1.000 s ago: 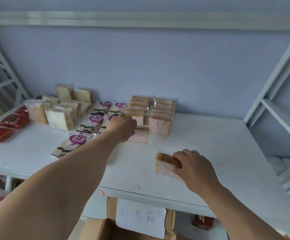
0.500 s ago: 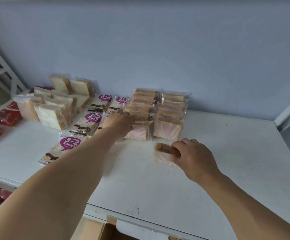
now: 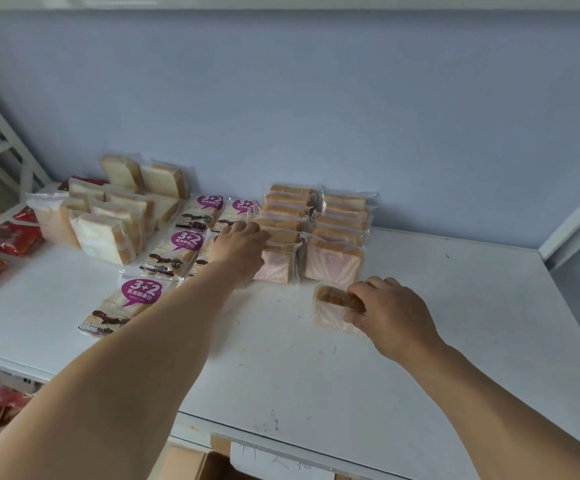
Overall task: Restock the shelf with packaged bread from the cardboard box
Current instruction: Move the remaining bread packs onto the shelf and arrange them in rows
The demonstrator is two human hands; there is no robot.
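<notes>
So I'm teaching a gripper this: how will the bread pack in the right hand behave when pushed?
The bread pack stands on a narrow edge, so it probably tips. Its clear wrap looks slippery, and the slices likely squash under the right hand.

1. Left hand [image 3: 239, 244]: bare; no glove, ring or watch was visible.
2. Right hand [image 3: 390, 315]: bare, likewise unadorned.
3. Both forearms were uncovered; no sleeve showed, entering from 7 and 5 o'clock.

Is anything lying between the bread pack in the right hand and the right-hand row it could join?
Nothing visible: only bare shelf separates the bread pack from the front pack of the right-hand row.
</notes>
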